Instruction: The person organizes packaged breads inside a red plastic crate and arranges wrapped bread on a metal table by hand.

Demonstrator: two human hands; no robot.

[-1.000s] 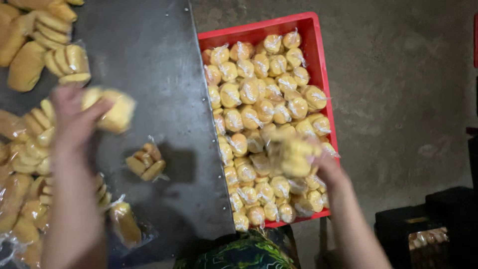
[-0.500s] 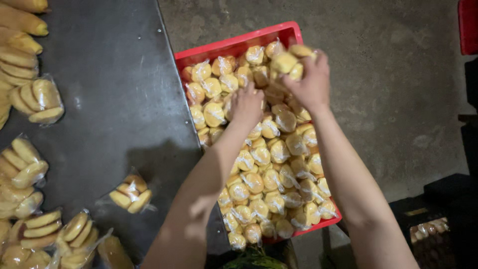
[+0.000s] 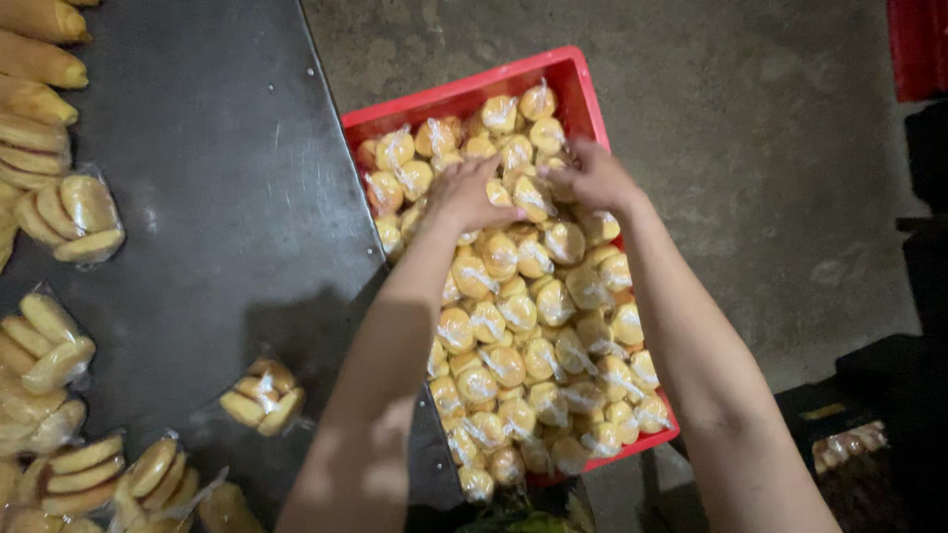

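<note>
The wrapped packs of yellow buns [image 3: 533, 316] lie heaped in the red crate [image 3: 464, 99], which stands on the grey concrete floor [image 3: 770, 178] just beside the right edge of the dark desk [image 3: 227, 217]. Both hands are over the far half of that heap: the left hand [image 3: 464, 194] rests palm down on the packs toward the crate's desk side, and the right hand [image 3: 591, 180] lies just beside it, nearer the far right corner, with one pack [image 3: 534, 197] between the two. The left grip looks spread flat, fingers apart on the wrappers and closed on nothing; the right grip curls over the packs under it, and I cannot tell whether it pinches one or only presses. To settle packs well here, in my judgement, the pressure should stay light and even, since the buns look soft and the clear film slippery, and packs near the rim should be nudged inward so that none slides over the low red wall. On the desk more bagged buns wait: a lone bag [image 3: 261, 395] near the person's left forearm, a bag of oval buns [image 3: 74, 217] farther left, a cluster of bags [image 3: 89, 474] at the near left corner, and long unwrapped loaves [image 3: 39, 59] at the far left.
</note>
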